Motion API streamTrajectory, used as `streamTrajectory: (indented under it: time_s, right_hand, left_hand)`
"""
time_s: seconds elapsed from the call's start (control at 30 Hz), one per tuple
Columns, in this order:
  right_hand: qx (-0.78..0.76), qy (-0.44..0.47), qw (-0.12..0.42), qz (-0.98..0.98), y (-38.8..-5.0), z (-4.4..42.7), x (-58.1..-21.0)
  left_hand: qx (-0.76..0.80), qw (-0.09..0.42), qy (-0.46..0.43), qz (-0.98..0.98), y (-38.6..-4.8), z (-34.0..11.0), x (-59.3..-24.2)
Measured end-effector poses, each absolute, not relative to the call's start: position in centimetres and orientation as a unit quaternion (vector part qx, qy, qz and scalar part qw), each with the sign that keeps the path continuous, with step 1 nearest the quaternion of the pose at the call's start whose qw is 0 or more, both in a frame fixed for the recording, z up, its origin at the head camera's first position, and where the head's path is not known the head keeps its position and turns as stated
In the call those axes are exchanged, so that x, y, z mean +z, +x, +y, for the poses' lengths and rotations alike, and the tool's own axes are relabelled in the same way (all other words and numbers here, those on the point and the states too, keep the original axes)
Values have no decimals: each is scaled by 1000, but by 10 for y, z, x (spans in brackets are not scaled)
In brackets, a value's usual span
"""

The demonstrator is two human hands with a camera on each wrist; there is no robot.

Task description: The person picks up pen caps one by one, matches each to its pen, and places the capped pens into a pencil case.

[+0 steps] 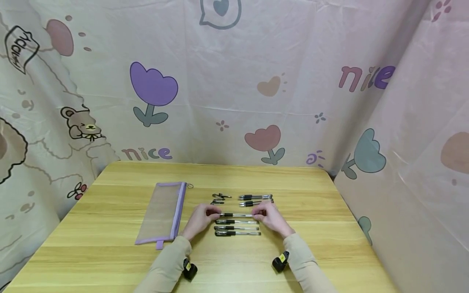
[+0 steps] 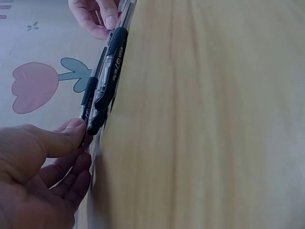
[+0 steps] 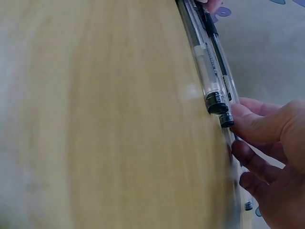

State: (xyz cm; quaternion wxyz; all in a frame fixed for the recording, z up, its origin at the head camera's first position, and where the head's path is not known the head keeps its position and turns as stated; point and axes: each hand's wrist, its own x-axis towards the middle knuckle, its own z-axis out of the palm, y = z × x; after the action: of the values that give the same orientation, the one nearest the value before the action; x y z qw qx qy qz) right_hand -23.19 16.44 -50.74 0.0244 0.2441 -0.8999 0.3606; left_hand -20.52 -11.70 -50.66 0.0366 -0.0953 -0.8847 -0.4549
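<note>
Both hands hold one clear-barrelled gel pen with a black grip, level above the table. My left hand pinches its black-grip end between thumb and fingers, also seen in the left wrist view, where the gel pen runs from the fingertips of the left hand. At the clear end, my right hand pinches with thumb and forefinger. In the right wrist view, the right hand partly hides that end. Nearer the body, capped gel pens lie in parallel rows.
A mesh zip pouch with purple edging lies left of the hands. Beyond them are a few small black pieces, too small to tell, and two more pens. The wooden table meets a patterned cloth behind.
</note>
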Motion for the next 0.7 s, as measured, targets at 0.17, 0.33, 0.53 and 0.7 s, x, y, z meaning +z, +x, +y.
streamTrajectory:
  time_s: [0.17, 0.33, 0.53, 0.7]
  right_hand:
    - [361, 254, 23, -897, -233, 165, -508]
    - [357, 259, 19, -897, -234, 166, -508]
    - [358, 255, 12, -898, -234, 166, -509]
    - [360, 256, 11, -897, -233, 166, -509]
  left_hand:
    - [-446, 36, -102, -889, -205, -116, -505]
    - [-448, 33, -93, -889, -206, -116, -506]
    - [-450, 32, -83, -889, -206, -115, -507]
    - [-446, 32, -83, -891, -206, -114, -508]
